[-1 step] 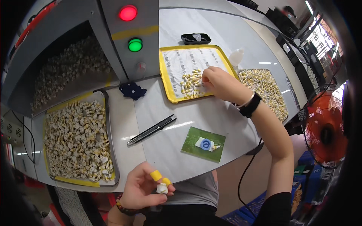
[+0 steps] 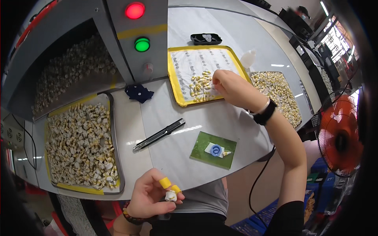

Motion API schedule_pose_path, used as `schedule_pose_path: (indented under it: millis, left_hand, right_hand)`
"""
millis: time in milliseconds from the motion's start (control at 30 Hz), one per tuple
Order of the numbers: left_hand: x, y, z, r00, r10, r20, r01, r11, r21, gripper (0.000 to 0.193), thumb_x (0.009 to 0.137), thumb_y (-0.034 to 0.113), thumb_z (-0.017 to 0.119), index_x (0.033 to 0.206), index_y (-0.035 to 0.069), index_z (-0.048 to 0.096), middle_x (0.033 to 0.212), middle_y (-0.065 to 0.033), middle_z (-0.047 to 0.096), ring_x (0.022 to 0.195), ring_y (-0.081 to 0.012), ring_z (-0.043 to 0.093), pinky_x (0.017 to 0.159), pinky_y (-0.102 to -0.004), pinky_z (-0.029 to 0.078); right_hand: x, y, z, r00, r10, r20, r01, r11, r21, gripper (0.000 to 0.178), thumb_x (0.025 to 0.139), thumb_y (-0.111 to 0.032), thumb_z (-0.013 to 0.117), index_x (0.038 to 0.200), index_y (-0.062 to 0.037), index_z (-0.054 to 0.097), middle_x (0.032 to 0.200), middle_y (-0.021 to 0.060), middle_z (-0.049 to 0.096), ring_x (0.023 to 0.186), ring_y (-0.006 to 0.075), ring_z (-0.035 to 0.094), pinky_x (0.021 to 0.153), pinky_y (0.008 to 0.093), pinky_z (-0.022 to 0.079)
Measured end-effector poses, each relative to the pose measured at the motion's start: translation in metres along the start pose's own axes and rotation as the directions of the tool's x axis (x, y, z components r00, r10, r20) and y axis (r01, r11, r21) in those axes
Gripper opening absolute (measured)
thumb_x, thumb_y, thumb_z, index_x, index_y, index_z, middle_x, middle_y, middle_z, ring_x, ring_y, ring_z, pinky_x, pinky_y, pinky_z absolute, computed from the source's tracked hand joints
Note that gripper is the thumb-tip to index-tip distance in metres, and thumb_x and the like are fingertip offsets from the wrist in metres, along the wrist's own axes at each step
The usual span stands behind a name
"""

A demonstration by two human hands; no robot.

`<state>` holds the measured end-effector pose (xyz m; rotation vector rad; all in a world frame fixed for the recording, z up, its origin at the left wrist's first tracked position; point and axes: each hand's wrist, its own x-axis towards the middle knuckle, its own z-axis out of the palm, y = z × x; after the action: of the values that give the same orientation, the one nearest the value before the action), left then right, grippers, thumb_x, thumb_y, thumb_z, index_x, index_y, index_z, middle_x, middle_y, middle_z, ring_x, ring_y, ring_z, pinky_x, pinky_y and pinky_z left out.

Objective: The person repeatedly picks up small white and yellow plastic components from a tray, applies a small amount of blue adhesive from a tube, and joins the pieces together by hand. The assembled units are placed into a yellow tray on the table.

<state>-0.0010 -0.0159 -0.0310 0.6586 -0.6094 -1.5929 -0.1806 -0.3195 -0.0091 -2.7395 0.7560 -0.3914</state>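
Note:
My left hand (image 2: 151,196) is by the table's front edge, yellow bands around two of its fingers. Thumb and fingers pinch a small white-and-yellow piece (image 2: 171,196). Over the yellow-rimmed tray (image 2: 182,98), my right hand (image 2: 238,90) reaches down with its fingertips together beside a cluster of small white-and-yellow pieces (image 2: 199,83). Whatever those fingertips hold is hidden. The cluster lies on a printed white sheet (image 2: 193,61). Between my hands, a green square plate (image 2: 202,155) carries a blue round thing (image 2: 215,150). A black-and-silver box cutter (image 2: 159,134) lies to its left.
At left a tray (image 2: 114,173) full of similar pieces stands before a grey machine (image 2: 147,21) with red and green lights. A second full tray (image 2: 275,90) is at right. Nearby are a dark cloth (image 2: 138,93), a black case (image 2: 206,39), a white bottle (image 2: 247,59) and an orange fan (image 2: 339,137).
The whole view has shifted very slightly. The piece in my left hand appears slightly turned; my right hand stays at the cluster in the tray.

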Motion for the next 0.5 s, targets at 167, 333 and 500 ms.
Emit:
schedule_pose_path:
  millis: [167, 333, 500]
  left_hand:
    - [-0.005, -0.006, 0.001, 0.994, -0.101, -0.045, 0.102, 0.995, 0.003, 0.031, 0.076, -0.004, 0.067, 0.099, 0.003, 0.047, 0.095, -0.0129, 0.061, 0.09, -0.0207, 0.064, 0.079, -0.0319, 0.052]
    - [0.009, -0.02, 0.013, 0.996, -0.074, 0.056, 0.066, 0.99, 0.128, 0.028, 0.083, 0.004, 0.065, 0.104, 0.001, 0.048, 0.095, -0.0095, 0.062, 0.088, -0.0153, 0.063, 0.078, -0.0284, 0.051]
    - [0.022, -0.021, 0.017, 0.901, 0.31, 0.303, -0.413, 0.404, 0.816, 0.033, 0.076, 0.018, 0.076, 0.095, -0.003, 0.058, 0.082, -0.0117, 0.063, 0.068, -0.0232, 0.062, 0.062, -0.0289, 0.05]
  right_hand:
    - [-0.047, -0.102, -0.032, 0.98, -0.115, 0.161, -0.013, 0.776, 0.631, 0.017, 0.077, 0.002, 0.06, 0.09, -0.0056, 0.053, 0.077, 0.0061, 0.055, 0.069, 0.0189, 0.058, 0.059, 0.0295, 0.046]
    - [-0.102, -0.139, 0.005, 0.952, -0.304, 0.021, 0.149, 0.523, 0.839, 0.011, 0.077, 0.001, 0.066, 0.087, -0.0004, 0.061, 0.074, 0.0103, 0.058, 0.065, 0.0252, 0.057, 0.057, 0.032, 0.046]
    - [-0.119, -0.142, 0.029, 0.986, -0.166, -0.033, 0.091, 0.356, 0.93, 0.012, 0.075, 0.005, 0.068, 0.086, 0.0037, 0.063, 0.075, 0.0131, 0.063, 0.065, 0.0253, 0.059, 0.056, 0.0312, 0.046]
